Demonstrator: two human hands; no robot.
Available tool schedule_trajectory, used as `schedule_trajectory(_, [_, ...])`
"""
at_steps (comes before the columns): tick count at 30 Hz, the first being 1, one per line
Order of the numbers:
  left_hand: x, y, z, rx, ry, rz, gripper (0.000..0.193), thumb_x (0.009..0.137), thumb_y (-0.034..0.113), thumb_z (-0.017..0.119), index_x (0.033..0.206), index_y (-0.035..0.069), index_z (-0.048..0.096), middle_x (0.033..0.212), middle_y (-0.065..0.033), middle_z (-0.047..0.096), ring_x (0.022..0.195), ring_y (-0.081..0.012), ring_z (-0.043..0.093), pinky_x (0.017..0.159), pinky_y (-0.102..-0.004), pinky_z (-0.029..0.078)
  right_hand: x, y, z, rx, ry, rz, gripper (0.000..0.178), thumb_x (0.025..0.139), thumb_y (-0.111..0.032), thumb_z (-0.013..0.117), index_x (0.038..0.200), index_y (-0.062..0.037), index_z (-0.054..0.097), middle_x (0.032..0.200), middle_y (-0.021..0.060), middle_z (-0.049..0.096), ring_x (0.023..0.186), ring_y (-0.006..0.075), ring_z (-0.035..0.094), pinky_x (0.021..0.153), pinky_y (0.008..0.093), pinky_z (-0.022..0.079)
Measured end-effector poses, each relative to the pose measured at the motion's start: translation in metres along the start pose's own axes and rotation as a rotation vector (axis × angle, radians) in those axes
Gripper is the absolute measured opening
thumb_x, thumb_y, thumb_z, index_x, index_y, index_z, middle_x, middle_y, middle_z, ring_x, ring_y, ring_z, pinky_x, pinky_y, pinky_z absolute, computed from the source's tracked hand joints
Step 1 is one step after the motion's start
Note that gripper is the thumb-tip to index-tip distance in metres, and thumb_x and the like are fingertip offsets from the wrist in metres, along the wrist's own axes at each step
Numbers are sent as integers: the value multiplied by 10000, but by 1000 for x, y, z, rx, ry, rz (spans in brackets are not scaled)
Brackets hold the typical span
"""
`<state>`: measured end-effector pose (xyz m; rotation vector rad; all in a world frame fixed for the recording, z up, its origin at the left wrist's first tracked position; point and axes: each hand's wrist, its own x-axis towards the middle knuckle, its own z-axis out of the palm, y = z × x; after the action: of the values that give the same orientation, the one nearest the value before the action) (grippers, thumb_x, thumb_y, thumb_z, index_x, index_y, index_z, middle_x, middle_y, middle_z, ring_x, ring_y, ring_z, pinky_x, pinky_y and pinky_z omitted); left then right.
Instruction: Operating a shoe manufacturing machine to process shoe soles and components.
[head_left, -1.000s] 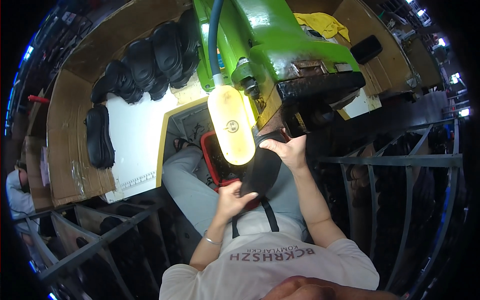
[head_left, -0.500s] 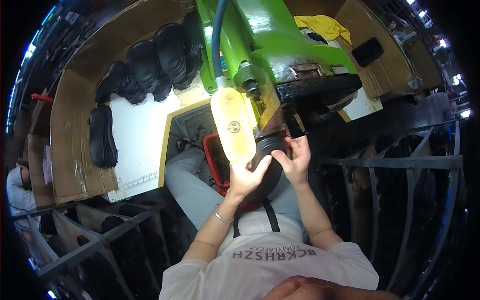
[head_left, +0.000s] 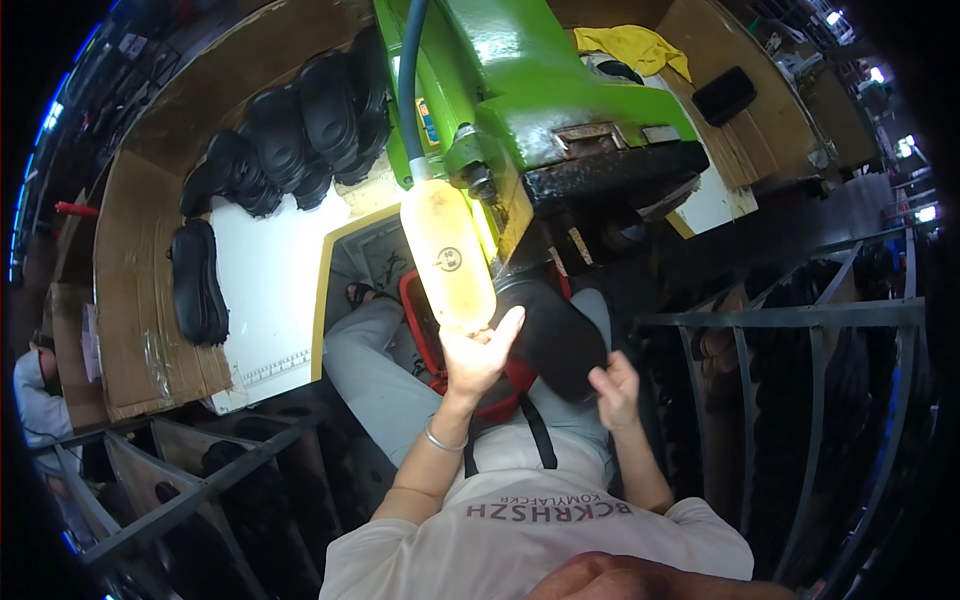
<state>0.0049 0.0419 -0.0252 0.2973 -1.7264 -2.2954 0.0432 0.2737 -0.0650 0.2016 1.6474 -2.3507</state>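
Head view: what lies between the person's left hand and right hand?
A black, rounded sole-like piece lies between the left hand and the right hand, as the head view shows.

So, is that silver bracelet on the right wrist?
No, the silver bracelet circles the wrist of the left hand, while the right hand has a bare wrist.

Yellow lamp [head_left: 450, 250] blocks space above the left hand [head_left: 474, 360].
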Motion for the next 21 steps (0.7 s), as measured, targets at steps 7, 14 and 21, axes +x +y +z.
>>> schedule_trajectory(7, [12, 33, -15, -54, -28, 67, 294, 749, -49, 702, 1025, -46, 601, 953, -59, 625, 841, -111, 588, 767, -247, 475, 66, -78, 35, -89, 145, -281, 214, 852, -88, 632, 1014, 6, 527, 757, 27, 596, 558, 33, 524, 362, 180, 360])
schedule_trajectory(14, [-7, 40, -68, -45, 28, -19, 332, 721, -49, 705, 1027, -37, 577, 931, -64, 630, 835, -121, 595, 775, -246, 477, 92, -80, 84, -101, -10, -352, 155, 793, 2, 674, 913, 19, 578, 793, 23, 618, 687, 44, 556, 634, 178, 447])
schedule_trajectory(21, [-48, -3, -117, 22, 43, -149, 221, 716, -69, 728, 842, 17, 568, 814, -38, 633, 721, -72, 570, 680, -217, 473, 111, -58, 124, -160, -227, -297, 433, 677, -4, 782, 972, 1, 465, 827, 82, 634, 763, 113, 614, 681, 224, 500])
